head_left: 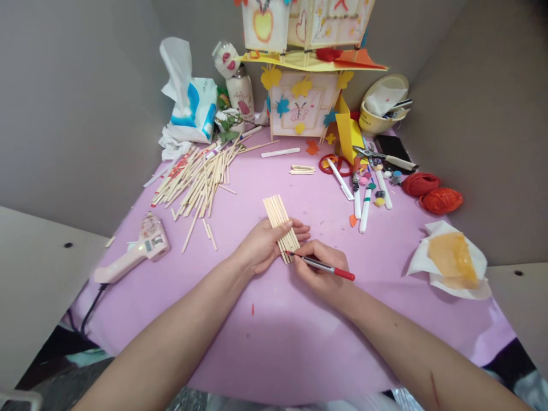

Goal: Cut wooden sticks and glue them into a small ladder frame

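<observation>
My left hand (268, 245) holds a flat row of several pale wooden sticks (277, 212) side by side, thumb across the top and fingers beneath. In my right hand (323, 268) is a red marker pen (320, 264), its red cap end pointing to the right. The pen's tip lies at the lower part of the sticks, touching or very close to them. The fingertips of my right hand are against the sticks' lower right edge.
Loose sticks (209, 180) lie in a pile at the left, above a pink glue gun (145, 245). A decorated stick-and-paper house (299, 105) stands at the back. Scissors (336, 165), white markers (365, 211), pliers (387, 157), red yarn (440, 200) and stained tissue (417, 257) lie at the right.
</observation>
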A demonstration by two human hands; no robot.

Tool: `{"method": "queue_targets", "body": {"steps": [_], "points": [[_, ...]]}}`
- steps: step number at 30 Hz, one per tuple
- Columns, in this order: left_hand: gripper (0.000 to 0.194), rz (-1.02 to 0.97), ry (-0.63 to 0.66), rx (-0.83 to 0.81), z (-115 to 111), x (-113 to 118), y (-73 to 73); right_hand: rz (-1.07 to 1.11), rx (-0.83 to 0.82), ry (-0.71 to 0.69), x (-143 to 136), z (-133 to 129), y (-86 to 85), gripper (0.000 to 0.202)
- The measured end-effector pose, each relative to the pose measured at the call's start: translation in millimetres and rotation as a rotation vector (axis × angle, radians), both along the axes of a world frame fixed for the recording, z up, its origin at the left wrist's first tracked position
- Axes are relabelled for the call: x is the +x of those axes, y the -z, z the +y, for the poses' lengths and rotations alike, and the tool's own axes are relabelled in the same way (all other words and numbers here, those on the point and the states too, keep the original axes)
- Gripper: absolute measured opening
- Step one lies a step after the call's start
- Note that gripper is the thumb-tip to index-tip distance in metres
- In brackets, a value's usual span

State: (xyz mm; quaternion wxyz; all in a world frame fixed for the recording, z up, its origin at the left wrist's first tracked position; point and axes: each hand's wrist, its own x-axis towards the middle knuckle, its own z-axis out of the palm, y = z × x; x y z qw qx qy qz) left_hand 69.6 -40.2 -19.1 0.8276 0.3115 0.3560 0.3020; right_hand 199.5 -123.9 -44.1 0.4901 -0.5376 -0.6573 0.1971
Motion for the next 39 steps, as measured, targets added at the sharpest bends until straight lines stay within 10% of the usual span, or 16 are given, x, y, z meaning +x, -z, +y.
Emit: {"method": "queue_targets", "body": {"steps": [39], "points": [[0.010,-0.003,-0.013,-0.029,-1.3,0.1,-1.2,-0.017,-0.017,0.048,1.0,0.0,-1.5,0.003]]}}
